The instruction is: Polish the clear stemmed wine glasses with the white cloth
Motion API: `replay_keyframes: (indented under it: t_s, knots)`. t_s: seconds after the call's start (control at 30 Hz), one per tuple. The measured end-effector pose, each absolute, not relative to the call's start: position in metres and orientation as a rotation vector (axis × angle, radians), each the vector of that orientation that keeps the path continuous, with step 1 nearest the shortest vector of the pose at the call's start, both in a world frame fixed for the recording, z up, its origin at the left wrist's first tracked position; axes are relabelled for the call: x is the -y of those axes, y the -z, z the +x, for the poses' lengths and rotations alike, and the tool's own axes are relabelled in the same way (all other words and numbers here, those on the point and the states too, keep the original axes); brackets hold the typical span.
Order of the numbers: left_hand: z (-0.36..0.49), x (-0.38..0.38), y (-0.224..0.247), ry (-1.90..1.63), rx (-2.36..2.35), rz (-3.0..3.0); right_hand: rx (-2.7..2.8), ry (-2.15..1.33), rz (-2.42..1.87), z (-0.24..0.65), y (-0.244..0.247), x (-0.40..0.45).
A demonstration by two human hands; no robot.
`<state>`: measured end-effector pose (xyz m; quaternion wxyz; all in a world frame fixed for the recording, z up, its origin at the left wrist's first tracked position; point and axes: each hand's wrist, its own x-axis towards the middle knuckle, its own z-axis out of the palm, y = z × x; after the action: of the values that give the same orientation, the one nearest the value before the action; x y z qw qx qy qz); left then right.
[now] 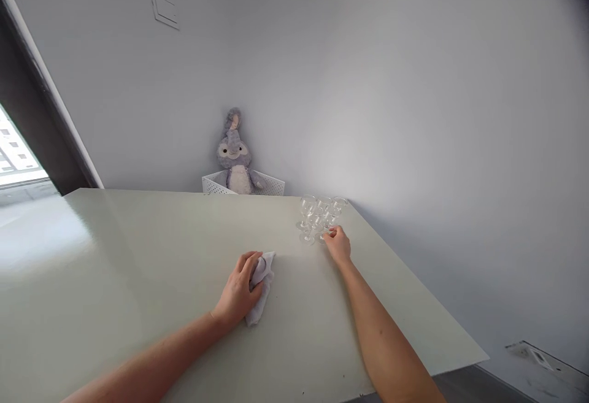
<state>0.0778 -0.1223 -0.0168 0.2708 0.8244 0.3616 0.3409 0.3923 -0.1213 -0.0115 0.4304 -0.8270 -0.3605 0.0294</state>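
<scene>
Cloth (260,306), pale and crumpled, lies on the tabletop (151,256), grasped by the left hand (237,291). Clear stemmed glasses (308,206) stand clustered near the far right corner; the right hand (337,245) is at their near side, its grip impossible to tell. Behind the far edge, a plush toy (240,179) sits in a white perforated basket (275,186).
</scene>
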Motion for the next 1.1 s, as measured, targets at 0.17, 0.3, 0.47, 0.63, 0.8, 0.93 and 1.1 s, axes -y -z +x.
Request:
replay_keyframes:
  t_s: [0.17,0.3,0.47,0.63,0.8,0.93,1.1]
  knots:
    - [0.077,0.118,0.016,-1.012,-1.005,1.823,0.752,0.071,-2.001,0.387,-0.008,0.132]
    - [0.077,0.115,0.014,-0.997,-0.98,1.598,0.984,0.032,-1.741,0.354,-0.02,0.138]
    - [0.076,0.109,0.012,-0.971,-1.008,1.52,1.624,-0.668,-1.342,0.288,-0.024,0.147]
    - [0.077,0.105,0.009,-0.968,-0.957,1.429,1.549,-1.047,-1.267,0.26,-0.015,0.149]
    - [0.079,0.105,0.006,-0.902,-0.844,1.465,1.05,-1.225,-1.171,0.272,-0.008,0.142]
    - [0.079,0.105,0.003,-0.691,-0.821,1.691,0.818,-1.231,-1.124,0.279,-0.004,0.137]
    - [0.077,0.101,0.003,-0.752,-0.999,1.623,0.669,-1.22,-1.169,0.291,0.002,0.13]
